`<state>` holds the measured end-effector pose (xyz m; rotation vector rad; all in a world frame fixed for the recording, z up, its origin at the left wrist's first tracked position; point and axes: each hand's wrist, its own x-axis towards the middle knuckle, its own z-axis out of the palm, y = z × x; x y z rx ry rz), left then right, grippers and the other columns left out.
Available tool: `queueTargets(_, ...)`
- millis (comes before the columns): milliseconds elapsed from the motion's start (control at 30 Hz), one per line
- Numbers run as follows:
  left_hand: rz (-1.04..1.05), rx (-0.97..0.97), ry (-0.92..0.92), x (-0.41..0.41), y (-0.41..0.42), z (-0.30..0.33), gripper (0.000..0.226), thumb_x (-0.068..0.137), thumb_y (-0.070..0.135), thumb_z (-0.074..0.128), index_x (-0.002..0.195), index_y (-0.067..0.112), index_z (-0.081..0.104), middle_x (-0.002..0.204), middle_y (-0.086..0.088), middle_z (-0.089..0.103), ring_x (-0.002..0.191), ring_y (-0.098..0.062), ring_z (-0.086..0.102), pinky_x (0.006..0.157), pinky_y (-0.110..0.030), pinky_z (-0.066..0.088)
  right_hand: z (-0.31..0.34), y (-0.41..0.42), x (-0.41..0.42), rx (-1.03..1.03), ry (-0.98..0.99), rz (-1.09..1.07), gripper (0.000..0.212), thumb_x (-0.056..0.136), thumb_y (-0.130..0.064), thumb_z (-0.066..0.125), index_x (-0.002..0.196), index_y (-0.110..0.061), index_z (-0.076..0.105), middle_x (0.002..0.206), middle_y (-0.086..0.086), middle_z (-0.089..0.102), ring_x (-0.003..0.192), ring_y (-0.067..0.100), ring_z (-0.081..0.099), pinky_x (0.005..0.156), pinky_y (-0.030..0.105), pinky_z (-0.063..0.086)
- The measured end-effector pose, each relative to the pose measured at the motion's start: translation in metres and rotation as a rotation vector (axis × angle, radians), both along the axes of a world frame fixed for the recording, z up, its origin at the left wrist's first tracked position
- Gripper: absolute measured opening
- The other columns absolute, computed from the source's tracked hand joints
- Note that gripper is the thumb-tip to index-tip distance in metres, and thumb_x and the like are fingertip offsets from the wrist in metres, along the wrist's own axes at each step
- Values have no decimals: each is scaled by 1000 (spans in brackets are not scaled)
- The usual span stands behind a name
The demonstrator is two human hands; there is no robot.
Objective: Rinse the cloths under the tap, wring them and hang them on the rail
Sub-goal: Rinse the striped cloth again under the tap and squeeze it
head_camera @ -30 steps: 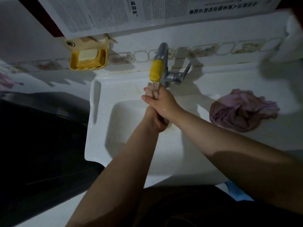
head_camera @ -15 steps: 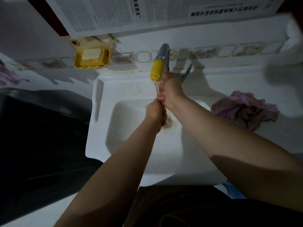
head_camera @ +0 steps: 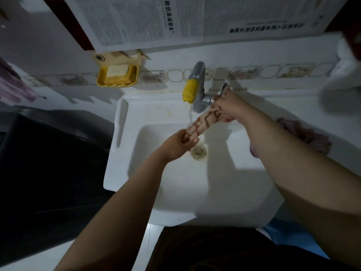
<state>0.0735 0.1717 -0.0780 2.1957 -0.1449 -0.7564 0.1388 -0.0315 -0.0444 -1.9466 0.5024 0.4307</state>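
Cloth, rolled tight, is held over the sink under the tap: its lower end is gripped by the left hand, its upper end by the right hand. A purple cloth lies at the right.

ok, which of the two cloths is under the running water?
The pale cloth with dark stripes, twisted into a roll between the left hand and right hand, under the tap. The mauve cloth lies bunched on the basin's right ledge, untouched.

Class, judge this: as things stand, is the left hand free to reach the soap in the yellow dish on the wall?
Probably not yet. The path to the soap looks open, but the left hand grips one end of the twisted cloth, whose other end the right hand holds.
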Motion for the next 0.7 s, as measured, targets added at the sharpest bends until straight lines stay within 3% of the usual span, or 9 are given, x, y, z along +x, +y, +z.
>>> queueTargets(67,-82,149,-7,2,11,-3,37,92,47,55,105,12,58,89,-4,65,77,-18,61,75,-33,49,8,-12,-1,-53,0,28,45,102,-30,38,140,-7,38,132,13,55,92,25,69,70,28,55)
queueTargets(133,-141,289,-6,2,27,-8,35,93,47,52,98,13,58,82,-3,65,78,-20,60,74,-32,45,6,-35,-7,-177,-25,48,48,100,-42,38,124,-5,58,122,16,61,102,28,63,87,29,47)
queueTargets(167,-149,320,4,2,35,-12,33,94,47,52,95,15,58,80,-1,66,78,-19,60,75,-31,45,3,-44,-12,-175,-18,13,52,97,-50,41,112,-6,64,113,16,65,96,28,63,88,33,48)
queueTargets(233,-151,329,45,1,50,-18,30,95,44,52,93,15,59,76,1,67,76,-19,61,76,-32,47,-8,-55,-19,-185,30,-47,54,90,-61,46,97,-11,64,93,13,65,71,23,59,67,32,50)
queueTargets(300,-133,282,124,-2,59,-21,27,94,41,53,87,16,58,70,1,66,70,-21,62,69,-32,49,-18,-57,-26,-143,93,-119,52,86,-63,51,87,-12,60,73,7,55,54,17,45,43,20,38)
queueTargets(400,-44,194,344,-13,62,-20,37,92,49,54,90,13,56,65,-1,57,58,-18,59,57,-28,49,-25,-43,-36,145,84,-339,35,86,-48,63,75,-16,55,67,1,52,51,11,43,35,15,32)
queueTargets(500,322,-294,800,-33,52,-26,60,79,69,52,97,11,55,66,0,47,51,-11,47,68,-35,55,-14,-10,-44,515,-16,-429,9,89,-15,64,83,-12,60,73,2,61,63,12,57,45,16,47)
queueTargets(567,494,-750,1009,-41,38,-32,84,71,85,34,92,9,63,76,-4,56,58,-17,53,73,-36,53,1,18,-54,626,-98,-326,10,87,0,61,85,-9,58,72,4,64,64,15,59,52,21,50)
queueTargets(700,616,-1255,1052,-37,12,-38,119,65,94,16,115,-2,64,109,-17,67,96,-31,68,89,-49,52,30,60,-92,677,-76,82,16,81,0,69,82,-10,56,80,8,66,63,15,63,59,27,51)
